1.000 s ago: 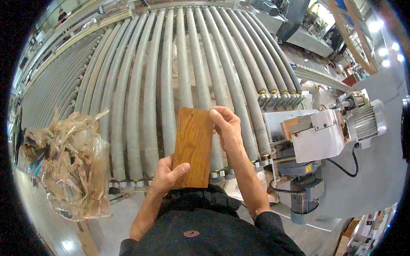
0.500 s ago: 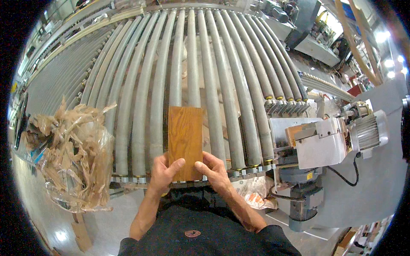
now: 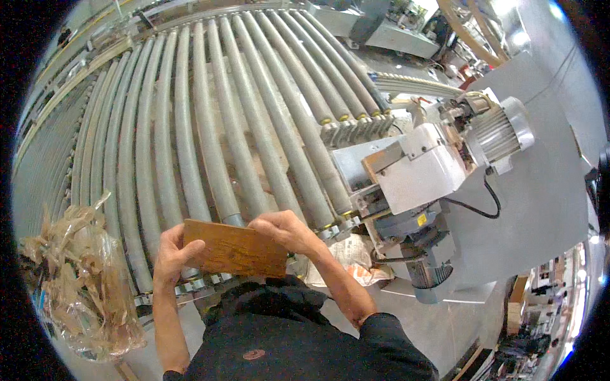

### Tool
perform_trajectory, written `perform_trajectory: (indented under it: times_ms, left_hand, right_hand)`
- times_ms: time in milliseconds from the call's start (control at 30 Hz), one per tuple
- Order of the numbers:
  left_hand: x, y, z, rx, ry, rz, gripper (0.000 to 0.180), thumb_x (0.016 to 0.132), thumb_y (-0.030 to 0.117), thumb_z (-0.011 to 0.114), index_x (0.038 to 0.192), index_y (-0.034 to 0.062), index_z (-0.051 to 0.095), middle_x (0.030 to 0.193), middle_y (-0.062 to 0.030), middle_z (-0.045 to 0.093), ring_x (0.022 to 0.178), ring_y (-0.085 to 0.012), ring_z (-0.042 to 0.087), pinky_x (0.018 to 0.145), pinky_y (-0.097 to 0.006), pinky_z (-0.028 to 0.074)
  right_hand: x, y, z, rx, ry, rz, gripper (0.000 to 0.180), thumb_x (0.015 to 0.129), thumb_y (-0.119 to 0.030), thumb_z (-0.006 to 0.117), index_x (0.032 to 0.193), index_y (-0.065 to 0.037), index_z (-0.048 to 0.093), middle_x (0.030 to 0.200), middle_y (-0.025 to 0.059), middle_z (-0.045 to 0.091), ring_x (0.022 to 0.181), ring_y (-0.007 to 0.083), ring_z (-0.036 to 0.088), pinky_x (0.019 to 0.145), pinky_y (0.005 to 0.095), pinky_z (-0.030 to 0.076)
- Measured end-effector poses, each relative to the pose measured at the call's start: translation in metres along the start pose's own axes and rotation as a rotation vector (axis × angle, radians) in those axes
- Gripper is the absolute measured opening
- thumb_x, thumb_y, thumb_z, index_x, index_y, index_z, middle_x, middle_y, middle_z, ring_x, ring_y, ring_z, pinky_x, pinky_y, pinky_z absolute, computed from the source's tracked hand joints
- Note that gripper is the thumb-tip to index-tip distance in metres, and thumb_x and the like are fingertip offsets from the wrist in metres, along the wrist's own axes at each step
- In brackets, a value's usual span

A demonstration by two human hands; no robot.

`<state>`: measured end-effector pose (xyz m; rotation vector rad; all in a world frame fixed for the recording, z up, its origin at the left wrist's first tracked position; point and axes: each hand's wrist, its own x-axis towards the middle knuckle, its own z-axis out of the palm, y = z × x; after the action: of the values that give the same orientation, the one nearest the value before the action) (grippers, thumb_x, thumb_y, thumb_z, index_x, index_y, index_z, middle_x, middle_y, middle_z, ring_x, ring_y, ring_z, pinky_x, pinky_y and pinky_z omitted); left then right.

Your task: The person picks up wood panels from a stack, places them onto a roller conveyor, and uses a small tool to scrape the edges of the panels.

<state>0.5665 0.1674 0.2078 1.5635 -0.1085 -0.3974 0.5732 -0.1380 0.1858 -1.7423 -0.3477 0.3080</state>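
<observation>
A brown, wood-grained board (image 3: 238,249) lies crosswise between my hands, above the near end of the roller conveyor (image 3: 166,146). My left hand (image 3: 173,253) grips its left end, with the thumb over the face and the fingers behind. At the board's upper right edge is my right hand (image 3: 284,230), its fingers curled over that edge. Part of the right fingers is hidden. The board's broad face is turned up toward me and slightly tilted.
Crumpled clear and brown plastic wrap (image 3: 89,286) fills a bag at the left. On the right stands a machine with a ribbed grey motor (image 3: 505,134) and a black cable (image 3: 489,213). A white sack (image 3: 346,257) lies below the conveyor's near right corner.
The board has turned from lengthwise to crosswise. My right hand has moved from its lower right side to its upper edge. The whole view has swung to the right.
</observation>
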Motion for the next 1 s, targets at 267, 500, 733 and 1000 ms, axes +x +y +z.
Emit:
perform_trajectory:
  times_ms: [267, 500, 733, 1000]
  left_hand:
    - [-0.005, -0.054, -0.014, -0.346, 0.377, 0.001, 0.045, 0.093, 0.025, 0.074, 0.124, -0.0037, 0.059, 0.115, -0.0103, 0.068, 0.103, -0.0187, 0.065, 0.092, -0.035, 0.052]
    - [0.004, -0.061, -0.016, -0.271, 0.348, 0.043, 0.039, 0.094, 0.021, 0.072, 0.123, -0.0031, 0.06, 0.114, -0.0085, 0.068, 0.102, -0.0171, 0.064, 0.093, -0.034, 0.052]
    - [-0.01, -0.069, -0.024, -0.269, 0.495, -0.018, 0.036, 0.094, 0.019, 0.071, 0.12, -0.003, 0.061, 0.106, -0.0064, 0.068, 0.091, -0.0143, 0.064, 0.084, -0.031, 0.052]
    - [-0.001, -0.061, -0.052, 0.23, 0.451, -0.142, 0.027, 0.091, 0.026, 0.076, 0.087, 0.0003, 0.066, 0.069, 0.0051, 0.054, 0.06, -0.0055, 0.044, 0.053, -0.027, 0.034]
  right_hand:
    - [-0.086, 0.104, -0.117, 0.22, 1.257, 0.022, 0.02, 0.098, -0.028, 0.065, 0.105, -0.009, 0.066, 0.086, -0.0031, 0.062, 0.072, 0.0084, 0.058, 0.057, 0.026, 0.046]
    - [-0.091, 0.215, -0.25, 0.67, 1.369, 0.039, 0.023, 0.099, -0.03, 0.063, 0.115, -0.014, 0.061, 0.09, -0.0001, 0.064, 0.07, 0.0131, 0.062, 0.053, 0.0271, 0.046]
    - [-0.08, 0.267, -0.263, 0.638, 1.208, 0.226, 0.023, 0.1, -0.029, 0.062, 0.118, -0.015, 0.06, 0.096, 0.0025, 0.065, 0.071, 0.0152, 0.064, 0.053, 0.0282, 0.048]
    - [-0.067, 0.261, -0.256, 0.54, 1.166, 0.218, 0.019, 0.101, -0.024, 0.06, 0.116, -0.012, 0.06, 0.096, 0.0058, 0.067, 0.069, 0.016, 0.063, 0.051, 0.029, 0.048]
